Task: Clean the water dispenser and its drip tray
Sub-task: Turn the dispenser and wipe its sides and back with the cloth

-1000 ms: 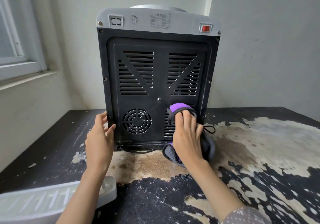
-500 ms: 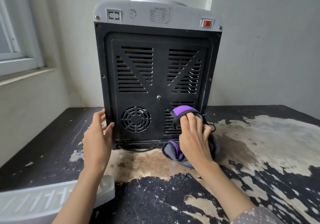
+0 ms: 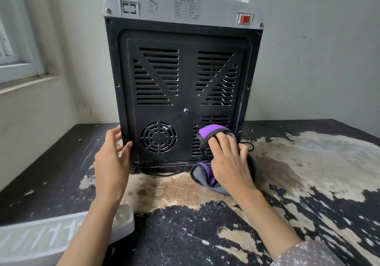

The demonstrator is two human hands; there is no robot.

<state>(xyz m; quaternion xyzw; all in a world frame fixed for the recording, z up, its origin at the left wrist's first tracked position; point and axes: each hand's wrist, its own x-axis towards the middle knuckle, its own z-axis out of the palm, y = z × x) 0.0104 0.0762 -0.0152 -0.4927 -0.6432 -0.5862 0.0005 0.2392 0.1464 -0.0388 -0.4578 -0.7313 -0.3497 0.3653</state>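
Your right hand (image 3: 230, 158) presses a purple-grey microfibre cloth (image 3: 207, 176) flat-fingered on the water dispenser (image 3: 183, 80) rear panel's lower right vents; your left hand (image 3: 112, 163), open, steadies its left edge on the worn table (image 3: 308, 183). Drip tray (image 3: 41, 237) sits near left. Risk: cloth loop snagging a slat, or shoving the dispenser back. Since earlier, the cloth has slid right.

The one camera sits on my head, looking forward and down over my forearms. It faces the back panel of the water dispenser (image 3: 183, 93) close up, just past my left hand (image 3: 112, 163) and right hand (image 3: 230, 160). There is no second view.
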